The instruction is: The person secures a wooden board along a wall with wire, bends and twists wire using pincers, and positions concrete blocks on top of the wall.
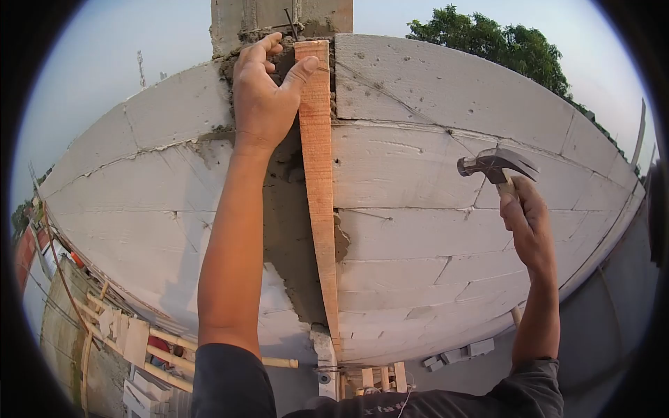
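A long reddish wooden board (318,146) stands upright against the block wall, over a strip of grey mortar (287,216). My left hand (265,90) is at its top end, thumb pressed on the board's face and fingers curled beside the rough mortar to its left. Just above those fingers, a dark nail (290,25) sticks up at a slant. My right hand (526,216) grips a claw hammer (496,164) by its handle, close under the head. The hammer is held up in front of the wall, apart from the board.
Pale block wall (418,167) extends to both sides, with a concrete column (334,14) above. A thin string runs right from the board to a small nail (449,132). Lower left are bamboo poles (171,376) and stacked pieces; loose blocks (460,352) lie below right.
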A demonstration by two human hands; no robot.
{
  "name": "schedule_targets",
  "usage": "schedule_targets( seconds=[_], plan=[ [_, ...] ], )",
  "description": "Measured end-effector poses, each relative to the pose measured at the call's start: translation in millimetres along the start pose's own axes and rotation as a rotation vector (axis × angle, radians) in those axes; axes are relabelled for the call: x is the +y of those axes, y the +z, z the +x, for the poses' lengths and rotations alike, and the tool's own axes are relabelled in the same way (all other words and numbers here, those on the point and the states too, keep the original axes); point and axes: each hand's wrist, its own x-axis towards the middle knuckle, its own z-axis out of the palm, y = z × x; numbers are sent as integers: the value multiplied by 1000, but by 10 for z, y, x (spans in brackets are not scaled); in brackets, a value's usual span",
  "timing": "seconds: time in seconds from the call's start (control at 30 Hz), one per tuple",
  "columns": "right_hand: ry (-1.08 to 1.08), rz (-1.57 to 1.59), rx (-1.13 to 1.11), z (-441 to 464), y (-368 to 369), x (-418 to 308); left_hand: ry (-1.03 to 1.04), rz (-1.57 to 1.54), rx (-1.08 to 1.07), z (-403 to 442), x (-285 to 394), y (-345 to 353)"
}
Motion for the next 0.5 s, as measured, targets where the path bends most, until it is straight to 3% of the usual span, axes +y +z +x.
schedule_targets(
  seconds=[0.1, 0.17, 0.23, 0.3, 0.37, 0.5],
  plan=[
    [-276, -279, 119, 494, -136, -400, -219, -808, -248, -621, 679, -476],
    [-265, -406, 168, 929, -246, -580, -324, -1219, -434, -1100, 1009, -760],
    [-504, -545, 140, 1627, -432, -413, -432, -1604, -672, -1438, 1299, -907],
    [-640, -568, 143, 2064, -456, -448, -430, -1828, -828, -1712, 1490, -1004],
    [-363, -575, 38, 2082, -523, -804, -264, -1962, -930, -1831, 1528, -1007],
    [-281, -595, -111, 2540, -576, -737, -384, -1909, -1256, -1779, 1466, -1297]
  ],
)
